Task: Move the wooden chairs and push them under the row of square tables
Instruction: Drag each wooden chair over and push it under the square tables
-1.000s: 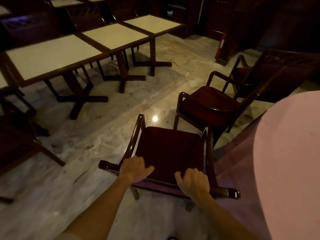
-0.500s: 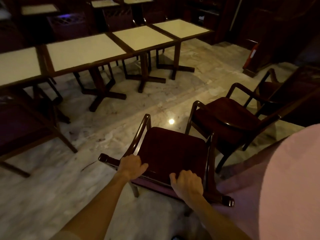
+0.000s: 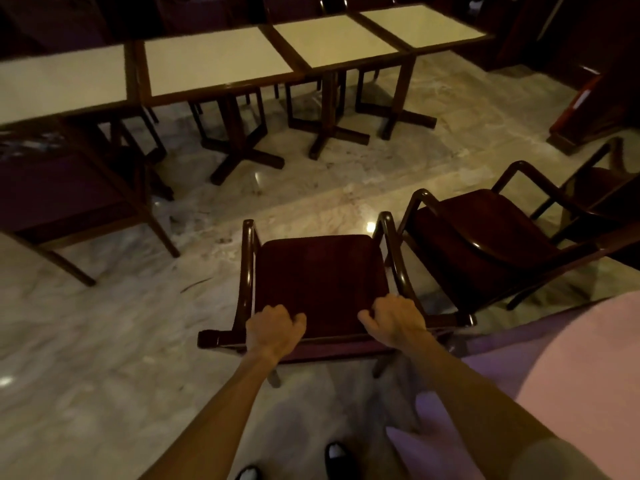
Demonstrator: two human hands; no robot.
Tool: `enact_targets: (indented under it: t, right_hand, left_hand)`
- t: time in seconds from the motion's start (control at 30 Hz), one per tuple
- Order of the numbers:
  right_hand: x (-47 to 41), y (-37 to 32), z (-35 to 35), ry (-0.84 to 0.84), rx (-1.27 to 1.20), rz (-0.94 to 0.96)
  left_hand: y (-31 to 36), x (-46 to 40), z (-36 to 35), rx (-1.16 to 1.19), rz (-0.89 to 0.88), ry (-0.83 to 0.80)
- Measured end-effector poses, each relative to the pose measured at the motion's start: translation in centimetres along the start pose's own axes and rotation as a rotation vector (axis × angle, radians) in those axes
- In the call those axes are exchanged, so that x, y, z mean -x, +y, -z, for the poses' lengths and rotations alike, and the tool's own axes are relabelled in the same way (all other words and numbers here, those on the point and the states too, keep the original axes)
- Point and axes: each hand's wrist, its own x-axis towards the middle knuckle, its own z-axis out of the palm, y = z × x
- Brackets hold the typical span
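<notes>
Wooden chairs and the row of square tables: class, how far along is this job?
Done: chair legs show under the row of square tables. In hand: left hand and right hand grip the back rail of the held chair, standing short of the tables. Left: that chair, then the chair beside it.

Armchair point(image 3: 320, 271) at 6 o'clock: dark varnished wood frame, glossy on the arms; seat a matt maroon. Square tables point(image 3: 221, 60) at 12 o'clock: smooth pale matt tops edged in dark wood. Floor point(image 3: 104, 323): polished veined marble, reflecting lamps. Round table's cloth point(image 3: 581, 368) at 4 o'clock: matt pink fabric.
</notes>
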Motion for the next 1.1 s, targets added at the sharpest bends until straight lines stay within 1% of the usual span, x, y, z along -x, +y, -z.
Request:
enact_targets:
  t: [0.17,0.3,0.6,0.77,1.1]
  right_hand:
    - [-3.6,0.8,0.9,-0.011,0.087,0.131]
    - [-6.4,1.0,1.4,-0.033,0.094,0.164]
    - [-11.1,0.9,1.9,-0.038,0.097,0.2]
    - [-13.9,0.2,2.0,-0.009,0.126,0.227]
    - [-20.9,-2.7,3.1,0.005,0.108,0.257]
  left_hand:
    - [0.9,0.1,-0.2,0.041,0.127,0.044]
    - [1.1,-0.9,0.3,0.086,0.175,0.033]
    - [1.4,-4.7,1.3,0.098,0.217,0.059]
    - [0.7,-7.1,2.0,0.121,0.229,0.064]
    - [-2.0,-13.9,4.4,0.148,0.236,0.095]
